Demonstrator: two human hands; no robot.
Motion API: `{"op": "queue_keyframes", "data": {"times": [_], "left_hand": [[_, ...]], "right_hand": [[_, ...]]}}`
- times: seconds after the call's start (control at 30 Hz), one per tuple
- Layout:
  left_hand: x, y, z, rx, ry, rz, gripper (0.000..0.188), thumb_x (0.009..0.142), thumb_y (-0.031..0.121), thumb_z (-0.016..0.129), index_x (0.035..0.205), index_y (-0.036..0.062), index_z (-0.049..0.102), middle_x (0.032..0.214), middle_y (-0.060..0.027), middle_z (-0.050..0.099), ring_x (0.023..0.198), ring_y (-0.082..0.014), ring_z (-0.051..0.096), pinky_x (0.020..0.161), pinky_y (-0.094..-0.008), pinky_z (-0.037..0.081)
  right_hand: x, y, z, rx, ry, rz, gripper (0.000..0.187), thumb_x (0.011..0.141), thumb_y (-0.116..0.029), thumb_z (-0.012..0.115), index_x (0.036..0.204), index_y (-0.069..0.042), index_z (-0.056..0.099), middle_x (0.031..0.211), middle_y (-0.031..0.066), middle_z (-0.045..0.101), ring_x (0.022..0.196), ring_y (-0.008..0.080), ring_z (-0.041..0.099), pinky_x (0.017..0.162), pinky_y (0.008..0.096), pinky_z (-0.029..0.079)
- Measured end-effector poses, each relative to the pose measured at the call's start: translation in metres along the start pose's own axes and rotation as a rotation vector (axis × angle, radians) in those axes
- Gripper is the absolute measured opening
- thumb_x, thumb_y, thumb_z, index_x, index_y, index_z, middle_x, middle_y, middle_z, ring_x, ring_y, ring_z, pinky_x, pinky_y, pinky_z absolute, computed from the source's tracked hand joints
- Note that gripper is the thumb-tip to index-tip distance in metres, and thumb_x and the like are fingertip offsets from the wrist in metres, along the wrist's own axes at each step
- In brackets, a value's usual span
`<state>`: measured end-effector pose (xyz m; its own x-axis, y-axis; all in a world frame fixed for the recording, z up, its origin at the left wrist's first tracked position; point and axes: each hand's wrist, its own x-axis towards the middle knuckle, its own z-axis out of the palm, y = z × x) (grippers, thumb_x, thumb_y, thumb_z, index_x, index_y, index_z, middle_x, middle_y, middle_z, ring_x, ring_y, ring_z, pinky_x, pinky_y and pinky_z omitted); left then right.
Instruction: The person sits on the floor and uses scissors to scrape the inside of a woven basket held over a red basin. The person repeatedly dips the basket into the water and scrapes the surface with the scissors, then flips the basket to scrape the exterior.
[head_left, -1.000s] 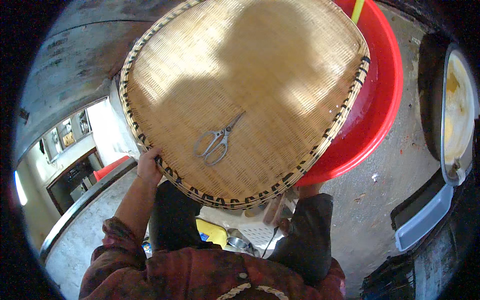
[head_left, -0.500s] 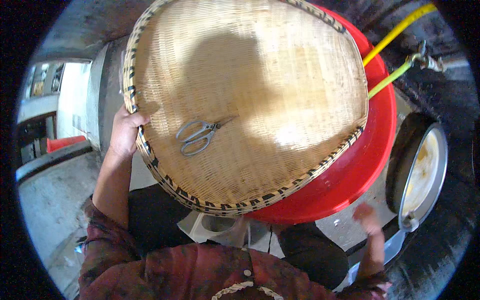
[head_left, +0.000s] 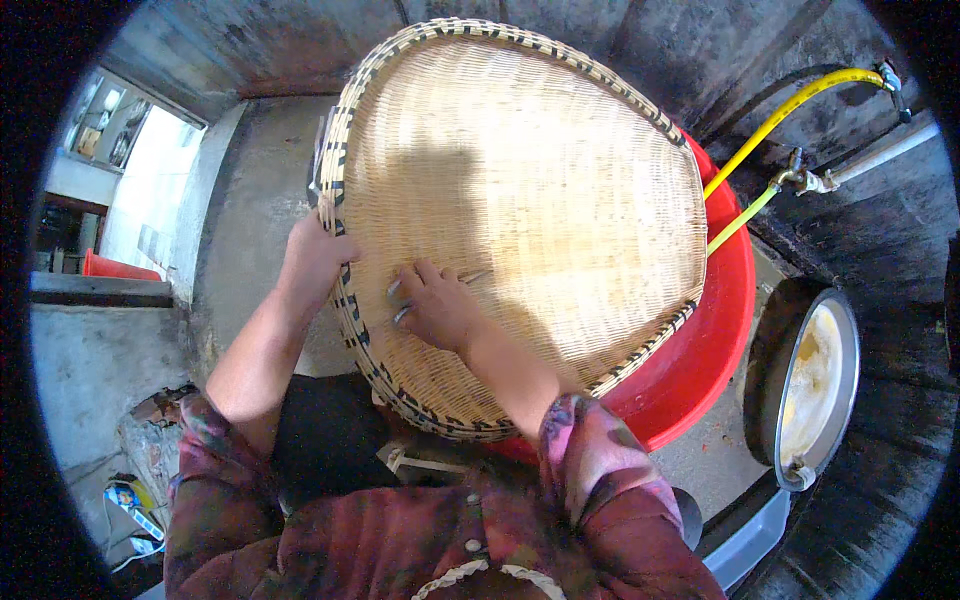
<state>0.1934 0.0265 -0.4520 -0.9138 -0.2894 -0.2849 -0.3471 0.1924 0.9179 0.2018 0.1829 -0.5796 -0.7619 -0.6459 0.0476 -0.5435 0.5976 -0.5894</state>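
A large woven bamboo basket (head_left: 600,190), shallow with a black-and-tan bound rim, lies tilted across a red plastic tub (head_left: 725,330). My left hand (head_left: 312,260) is closed around its left rim, the thumb over the inner edge. Inside the basket my right hand (head_left: 440,308) covers a pair of scissors (head_left: 403,314), its fingers curled onto the grey handles. Parts of the handle loops show left of the fingers, and the thin blade tip pokes out to the right. The rest of the scissors is hidden under the palm.
A yellow hose (head_left: 790,115) and a yellow-green hose (head_left: 745,220) run from wall taps into the tub. At right a round metal pan (head_left: 848,385) leans on its side near a pale plastic trough (head_left: 750,540). A power strip (head_left: 145,518) lies at lower left.
My right hand has come from beside the tub, at lower right, into the basket and onto the scissors. My left hand keeps its hold on the rim. The view has shifted.
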Motion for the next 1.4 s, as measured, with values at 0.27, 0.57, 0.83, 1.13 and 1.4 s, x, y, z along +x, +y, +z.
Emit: {"op": "queue_keyframes", "data": {"times": [0.27,0.57,0.83,1.13,1.4], "left_hand": [[0.008,0.039,-0.008,0.087,-0.074,0.187,0.041,0.065,-0.006,0.053,0.106,-0.0024,0.056,0.092,-0.0042,0.062,0.081,-0.0119,0.058,0.072,-0.0255,0.047],[0.047,0.030,-0.005,0.094,-0.106,0.062,0.040,0.069,-0.002,0.059,0.109,-0.0041,0.053,0.091,-0.0064,0.063,0.079,-0.0140,0.059,0.073,-0.0270,0.047],[0.052,-0.029,-0.020,0.057,-0.123,0.280,0.064,0.072,0.003,0.063,0.130,-0.0018,0.035,0.113,-0.0160,0.055,0.100,-0.0228,0.055,0.085,-0.0301,0.043],[-0.111,-0.028,0.008,0.447,-0.162,0.863,0.055,0.071,0.016,0.069,0.120,-0.0001,0.047,0.102,-0.0189,0.055,0.104,-0.0346,0.048,0.091,-0.0409,0.038],[-0.168,-0.036,0.046,0.681,-0.372,0.493,0.070,0.072,0.020,0.070,0.129,-0.0025,0.037,0.129,-0.0285,0.037,0.119,-0.0371,0.040,0.102,-0.0385,0.032]], "right_hand": [[-0.020,0.007,-0.029,0.379,-0.108,0.085,0.032,0.077,-0.028,0.063,0.096,-0.002,0.057,0.103,0.0197,0.051,0.098,0.0367,0.052,0.083,0.0413,0.045],[-0.075,0.027,-0.002,0.363,0.167,0.336,0.018,0.071,-0.015,0.070,0.077,0.000,0.065,0.094,0.0177,0.058,0.084,0.0285,0.059,0.070,0.0360,0.049],[-0.102,0.060,0.009,0.761,-0.095,0.797,0.012,0.066,0.001,0.068,0.074,0.007,0.063,0.067,0.0128,0.063,0.055,0.0176,0.059,0.051,0.0288,0.048],[-0.145,0.006,-0.048,0.708,0.244,0.789,0.007,0.069,-0.002,0.061,0.064,0.001,0.058,0.057,0.0085,0.058,0.048,0.0149,0.053,0.046,0.0282,0.043],[-0.170,-0.071,-0.058,0.770,0.699,0.670,0.017,0.070,-0.001,0.061,0.055,-0.003,0.053,0.057,0.0054,0.058,0.050,0.0112,0.053,0.051,0.0266,0.045]]}}
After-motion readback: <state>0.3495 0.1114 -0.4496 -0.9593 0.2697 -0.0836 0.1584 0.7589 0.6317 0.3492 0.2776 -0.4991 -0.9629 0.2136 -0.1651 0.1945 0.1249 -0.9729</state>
